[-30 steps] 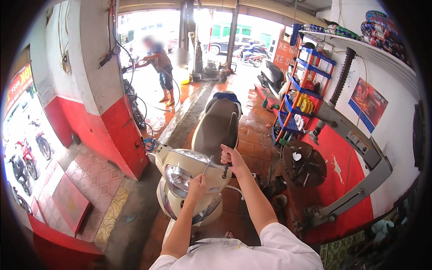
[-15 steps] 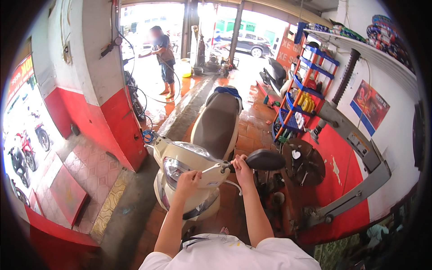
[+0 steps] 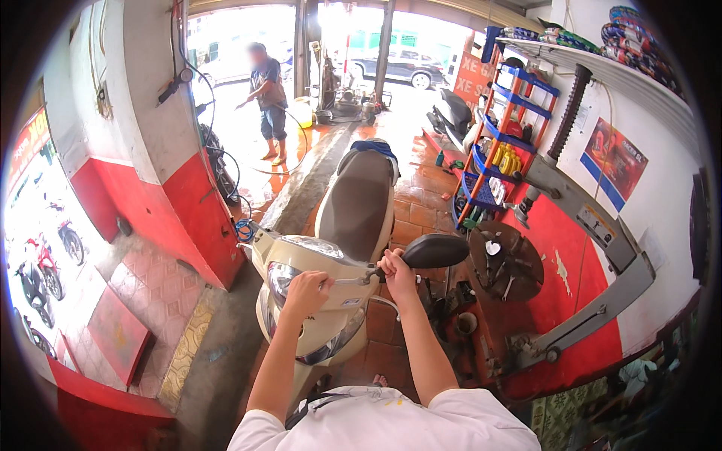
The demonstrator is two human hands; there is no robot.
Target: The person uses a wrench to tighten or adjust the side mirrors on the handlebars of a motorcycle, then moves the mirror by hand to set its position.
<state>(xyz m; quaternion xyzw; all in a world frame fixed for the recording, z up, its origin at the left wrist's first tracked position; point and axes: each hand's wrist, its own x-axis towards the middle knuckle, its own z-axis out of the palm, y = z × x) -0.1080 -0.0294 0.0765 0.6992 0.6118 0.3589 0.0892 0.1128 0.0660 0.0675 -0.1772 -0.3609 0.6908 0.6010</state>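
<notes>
Orange tiles [image 3: 412,214] below; above them, mirror [image 3: 436,250] at the scooter's [image 3: 331,259] front, toward the right. Curled closed around its stem [image 3: 381,276], by the look of it: right hand [image 3: 396,272]. Fisted around the wrench [image 3: 348,281]: left hand [image 3: 307,293], with the far end at the stem's base. Best to seat the wrench square, pull smoothly, and steady the mirror against twisting. Farther out: round tray [image 3: 530,269], blue-orange rack [image 3: 483,194].
</notes>
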